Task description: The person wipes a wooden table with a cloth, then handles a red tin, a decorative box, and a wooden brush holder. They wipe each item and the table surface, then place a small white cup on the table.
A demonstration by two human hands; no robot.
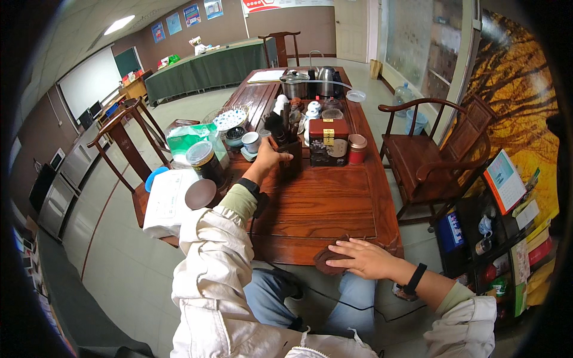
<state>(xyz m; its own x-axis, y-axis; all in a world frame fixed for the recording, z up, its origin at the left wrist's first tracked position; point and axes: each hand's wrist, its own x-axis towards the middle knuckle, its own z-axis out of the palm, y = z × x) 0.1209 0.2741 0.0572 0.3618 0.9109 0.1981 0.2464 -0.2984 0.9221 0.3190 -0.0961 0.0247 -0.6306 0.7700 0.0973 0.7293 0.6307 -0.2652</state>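
My left hand (268, 156) grips the side of a dark tea-tool holder (292, 164), thumb on its front. A dark-bristled brush (274, 125) and several thin tools stand in it. Under the fingers of my right hand (365, 257), a folded brown cloth (326, 260) lies flat on the near edge of the wooden tea table (331, 206). Just right of the holder is a dark red tea tin (329, 143), with a small red canister (357, 150) beside it. A white cup with a blue pattern (251, 142) sits left of my left hand.
Along the left edge are a white package (168, 201), a clear-lidded jar (206, 163), a green-white bag (190, 138) and a patterned tray (230, 118). A steel pot (294, 85) and kettle (328, 80) stand at the far end. Wooden armchairs (421, 147) flank the table; a black cable (331, 299) hangs below.
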